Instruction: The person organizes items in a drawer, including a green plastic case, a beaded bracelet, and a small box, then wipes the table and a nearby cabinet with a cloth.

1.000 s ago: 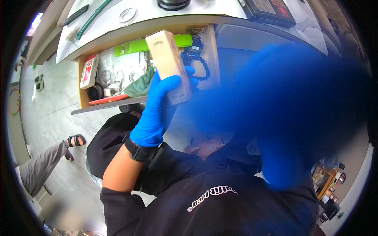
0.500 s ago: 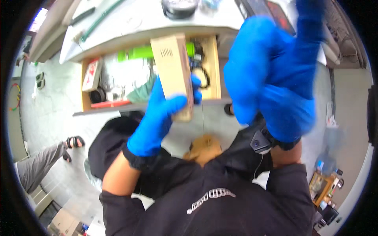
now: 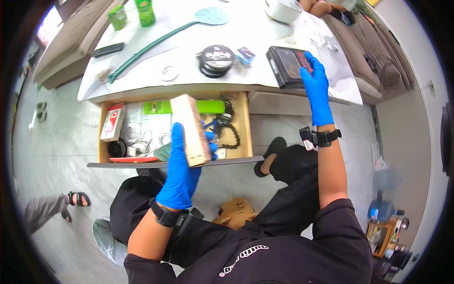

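My left hand [image 3: 178, 170], in a blue glove, is closed around a long narrow tan cardboard box [image 3: 188, 125]. The box is tilted above the open drawer [image 3: 245, 132], and its far end overlaps a bright green strip-shaped thing [image 3: 210, 106]. My right hand [image 3: 316, 87], gloved in blue too, reaches over the right part of the white-topped table [image 3: 265, 71]. Its fingers are stretched out and apart at the right side of a flat black case [image 3: 283, 66] with a dark window and red markings. Whether the fingertips press on the case I cannot tell.
In the drawer lie a red-and-white box [image 3: 112, 122], a beaded bracelet [image 3: 231, 137] and a black roll [image 3: 117, 148]. The tabletop bears a green fly swatter [image 3: 156, 46], a round black container [image 3: 216, 60], a remote [image 3: 109, 49] and a green bottle [image 3: 145, 13]. Another person sits at the far right.
My right hand has gone from close in front of the camera, out to the black case, its fingers now extended. My left hand still holds the cardboard box. The view takes in more of the table.
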The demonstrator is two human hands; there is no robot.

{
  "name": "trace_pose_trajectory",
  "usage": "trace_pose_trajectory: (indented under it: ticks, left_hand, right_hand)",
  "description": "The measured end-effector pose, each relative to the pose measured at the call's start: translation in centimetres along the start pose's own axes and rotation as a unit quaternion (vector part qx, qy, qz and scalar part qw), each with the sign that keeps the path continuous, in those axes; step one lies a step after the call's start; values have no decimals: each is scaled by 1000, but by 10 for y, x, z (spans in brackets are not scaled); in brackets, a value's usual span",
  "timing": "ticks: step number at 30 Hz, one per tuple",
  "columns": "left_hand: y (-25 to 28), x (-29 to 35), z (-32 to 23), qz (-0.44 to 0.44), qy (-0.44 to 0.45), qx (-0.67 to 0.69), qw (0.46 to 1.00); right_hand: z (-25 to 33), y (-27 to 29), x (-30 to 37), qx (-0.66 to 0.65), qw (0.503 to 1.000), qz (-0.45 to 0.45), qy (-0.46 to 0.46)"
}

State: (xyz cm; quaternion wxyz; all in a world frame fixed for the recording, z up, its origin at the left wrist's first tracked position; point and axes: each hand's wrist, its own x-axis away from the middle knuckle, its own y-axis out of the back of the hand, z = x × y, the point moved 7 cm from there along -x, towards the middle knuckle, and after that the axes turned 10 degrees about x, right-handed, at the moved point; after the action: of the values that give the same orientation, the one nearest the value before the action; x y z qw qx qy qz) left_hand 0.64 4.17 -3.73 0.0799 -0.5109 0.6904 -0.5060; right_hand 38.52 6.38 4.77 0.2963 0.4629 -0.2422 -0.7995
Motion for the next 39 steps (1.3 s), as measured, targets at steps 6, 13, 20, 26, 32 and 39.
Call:
trace_pose_trajectory:
  ticks: [6, 13, 20, 26, 32, 39]
  left_hand:
    - [-19, 19, -27, 53, -32, 29, 998]
    - [9, 61, -188, 232, -293, 145, 916]
    - [41, 74, -218, 208, -281, 200, 915]
    - [34, 75, -208, 174, -271, 148, 935]
    - [9, 54, -170, 53, -275, 31, 959]
    - [-3, 0, -26, 57, -63, -54, 995]
  right_hand:
    - [152, -49, 12, -107, 981, 70, 148]
    - [270, -152, 97, -217, 849, 433, 213]
    - [275, -252, 225, -67, 632, 601, 485]
    - [298, -182, 141, -82, 701, 603, 371]
    - [230, -45, 28, -436, 802, 398, 92]
    - [174, -5, 62, -325, 943, 70, -4]
